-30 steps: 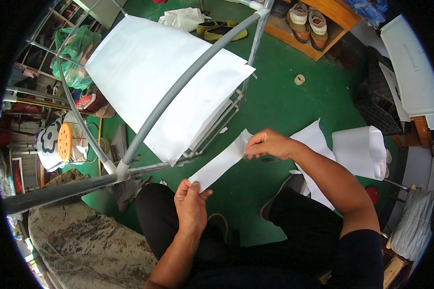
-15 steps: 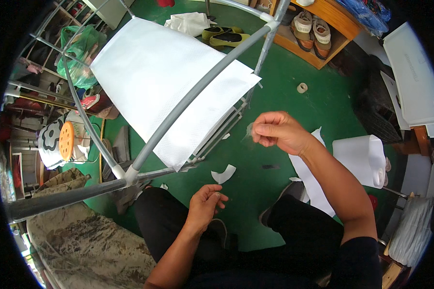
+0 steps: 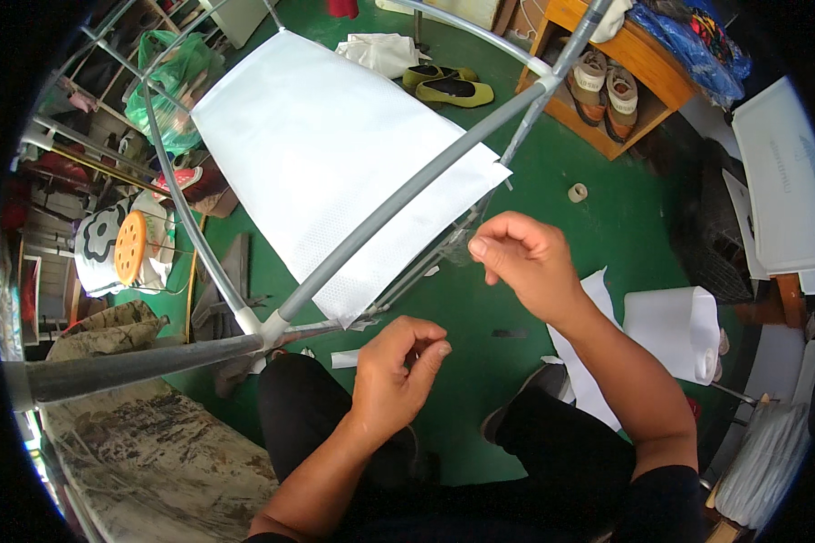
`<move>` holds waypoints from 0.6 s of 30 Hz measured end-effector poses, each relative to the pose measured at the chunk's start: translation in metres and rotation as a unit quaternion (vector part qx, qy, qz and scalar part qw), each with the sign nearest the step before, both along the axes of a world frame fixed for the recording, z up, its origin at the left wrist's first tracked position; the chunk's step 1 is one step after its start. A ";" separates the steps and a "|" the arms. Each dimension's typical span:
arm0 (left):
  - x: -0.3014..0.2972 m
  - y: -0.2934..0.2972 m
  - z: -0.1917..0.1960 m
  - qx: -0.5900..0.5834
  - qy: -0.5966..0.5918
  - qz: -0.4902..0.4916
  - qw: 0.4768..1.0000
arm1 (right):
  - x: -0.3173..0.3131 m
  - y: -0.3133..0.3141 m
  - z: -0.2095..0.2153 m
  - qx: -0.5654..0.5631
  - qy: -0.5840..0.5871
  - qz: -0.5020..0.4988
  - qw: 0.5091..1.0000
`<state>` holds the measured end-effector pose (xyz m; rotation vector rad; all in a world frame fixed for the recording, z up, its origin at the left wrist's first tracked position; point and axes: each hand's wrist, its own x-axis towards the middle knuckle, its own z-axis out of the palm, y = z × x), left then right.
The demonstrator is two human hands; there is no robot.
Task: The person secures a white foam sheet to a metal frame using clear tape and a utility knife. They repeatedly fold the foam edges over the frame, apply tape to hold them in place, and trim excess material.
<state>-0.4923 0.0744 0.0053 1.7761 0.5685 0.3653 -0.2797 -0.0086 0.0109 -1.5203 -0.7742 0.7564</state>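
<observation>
My right hand (image 3: 525,262) pinches a crumpled clear film, seemingly adhesive tape (image 3: 459,251), between thumb and fingertips. It hovers beside the near corner of a large white sheet (image 3: 335,154). The sheet lies across a frame of grey tubes (image 3: 407,199) and hangs over its lower rails. My left hand (image 3: 397,376) is raised over my knee, fingers curled and thumb close to the forefinger; whatever lies between them is hidden. A white scrap strip (image 3: 344,359) shows behind the left hand, partly covered; I cannot tell whether they touch.
A tape roll (image 3: 578,192) lies on the green floor (image 3: 561,244). To the right are a curled white sheet (image 3: 666,330) and a long white offcut (image 3: 589,362). Yellow-green shoes (image 3: 453,89) and a wooden shoe shelf (image 3: 638,127) stand beyond. Camouflage cloth (image 3: 154,443) covers the lower left.
My left hand has risen and its fingers have curled in further. The white strip, formerly above its fingertips, now shows left of the hand. The right hand keeps its pinch; the view has shifted slightly.
</observation>
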 end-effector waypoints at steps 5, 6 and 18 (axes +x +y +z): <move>0.024 0.024 0.017 0.346 -0.152 0.055 0.924 | -0.007 0.020 0.017 0.058 -0.464 -0.053 0.882; 0.028 0.029 0.020 0.372 -0.142 0.065 0.915 | -0.006 0.025 0.019 0.074 -0.532 -0.058 0.841; 0.028 0.029 -0.002 0.316 -0.082 0.077 0.942 | -0.020 0.045 -0.005 0.061 -0.686 -0.006 0.725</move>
